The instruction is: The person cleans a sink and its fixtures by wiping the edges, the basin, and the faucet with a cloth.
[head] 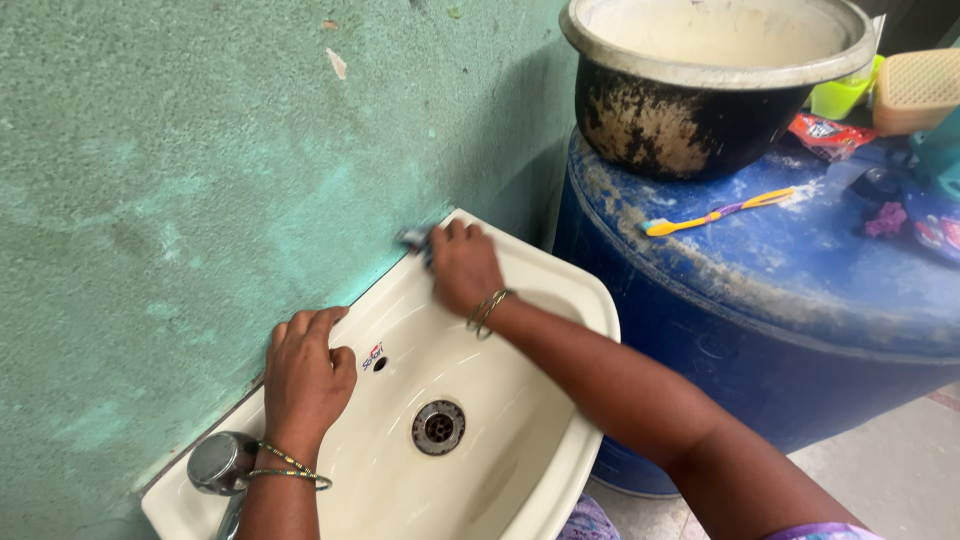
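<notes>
Single head-worn view, looking steeply down and slightly forward from just above the cream wall-mounted sink (560, 290). Close range: sink filling the lower centre, its drain (438, 427) almost directly below the lens. Green plastered wall (170, 170) running diagonally behind the sink, upper left. Blue drum (790, 290) beside the sink, to the right, its lid seen obliquely from above. Frame tilted clockwise. No second view for overlap.
</notes>
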